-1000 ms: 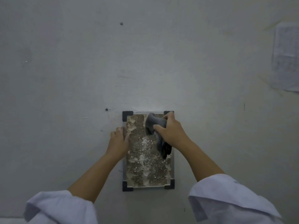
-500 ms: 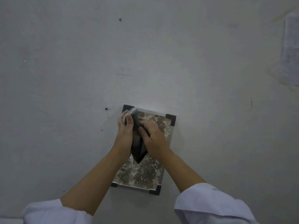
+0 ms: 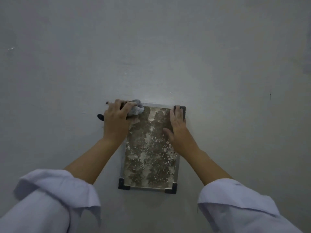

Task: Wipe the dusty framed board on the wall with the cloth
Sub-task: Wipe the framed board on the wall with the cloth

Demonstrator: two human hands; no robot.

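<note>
A small framed board (image 3: 149,148) hangs on the grey wall, with a metal frame, black corner pieces and a brown face mottled with pale dust. My left hand (image 3: 116,121) grips a bunched grey cloth (image 3: 136,109) against the board's top left corner. My right hand (image 3: 177,130) lies flat with straight fingers on the board's upper right part, fingertips at the black top right corner.
The grey wall (image 3: 168,56) is bare around the board. A small dark mark (image 3: 100,117) and a small hole (image 3: 107,103) sit just left of my left hand. White sleeves (image 3: 55,199) fill the lower corners of the view.
The cloth passed from my right hand to my left hand. My left hand now holds it at the top left corner, and my right hand moved to the board's right side, flat.
</note>
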